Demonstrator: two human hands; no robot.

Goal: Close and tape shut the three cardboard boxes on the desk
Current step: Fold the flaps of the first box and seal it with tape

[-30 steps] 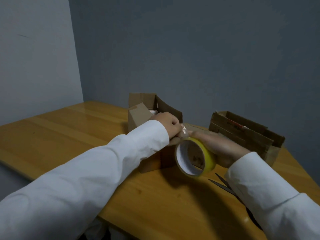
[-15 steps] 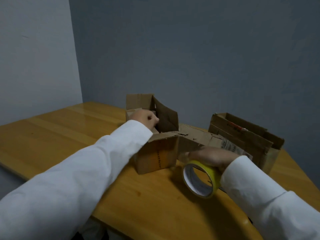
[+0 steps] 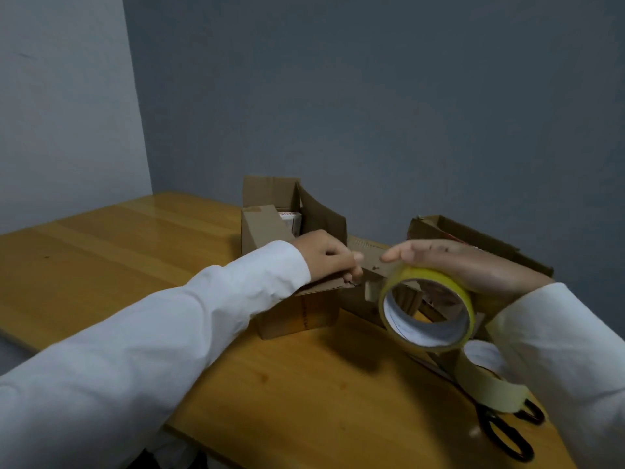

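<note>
The yellow tape roll (image 3: 426, 311) is being held from above by the right hand (image 3: 466, 265), fingers curled over its rim, above the desk (image 3: 304, 384). A flap of the nearest cardboard box (image 3: 297, 309) is being pinched by the left hand (image 3: 326, 257), apparently at its edge, though blur is hiding the fingertips. Two more boxes, the open rear box (image 3: 270, 194) and the right-hand box (image 3: 473, 235), are being left unsealed. A loose tape strip (image 3: 487, 384) is lying draped over the scissors (image 3: 507, 431); it is likely to be snagged or stuck to itself if the roll is being pulled carelessly, and the flap could spring open once released.
</note>
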